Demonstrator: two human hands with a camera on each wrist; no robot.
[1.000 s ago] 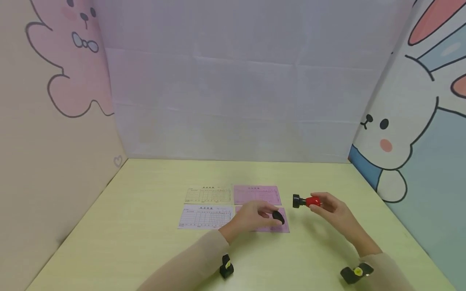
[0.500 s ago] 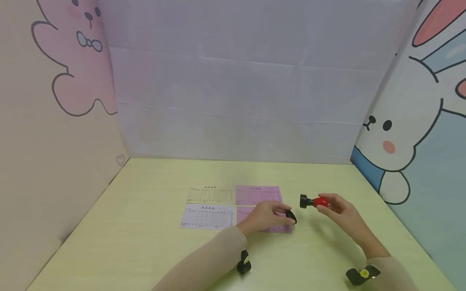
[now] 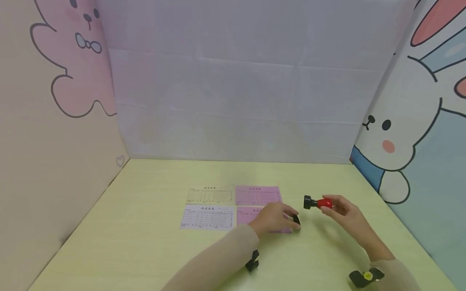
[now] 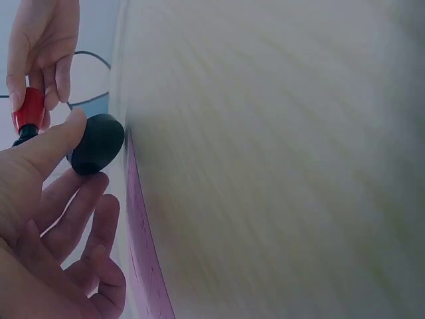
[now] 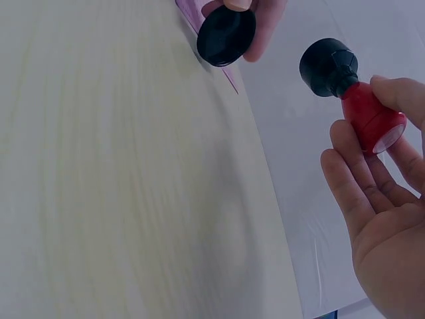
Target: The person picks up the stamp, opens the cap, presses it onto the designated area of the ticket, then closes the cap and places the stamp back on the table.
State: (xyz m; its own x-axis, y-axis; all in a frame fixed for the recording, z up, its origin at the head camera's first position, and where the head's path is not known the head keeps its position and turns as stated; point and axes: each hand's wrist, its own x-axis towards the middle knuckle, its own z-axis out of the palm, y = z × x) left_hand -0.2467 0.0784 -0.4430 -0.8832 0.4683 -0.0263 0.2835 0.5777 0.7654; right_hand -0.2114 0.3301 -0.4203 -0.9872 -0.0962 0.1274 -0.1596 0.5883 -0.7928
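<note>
My left hand (image 3: 274,218) pinches a round black cap (image 3: 296,219) between thumb and fingers, held over the right edge of the lower pink form (image 3: 245,214). In the right wrist view the cap (image 5: 226,36) shows its hollow side. To the right, my right hand (image 3: 347,213) grips a stamp by its red handle (image 3: 325,203). The stamp's black head (image 5: 325,66) points left, towards the cap, with a gap between them. In the left wrist view my left thumb lies along the cap (image 4: 98,145), and the other fingers are loosely bent beneath.
Also lying on the pale yellow table (image 3: 145,250) are a yellow form (image 3: 210,195), a white form (image 3: 207,217) and an upper pink form (image 3: 257,195). Walls with cartoon animals stand at both sides, and a white sheet (image 3: 233,101) hangs behind.
Both hands have moved to the right, the left one farther, carrying the black cap towards the form's right edge. The stamp stays in my right hand. The forms lie as before.
</note>
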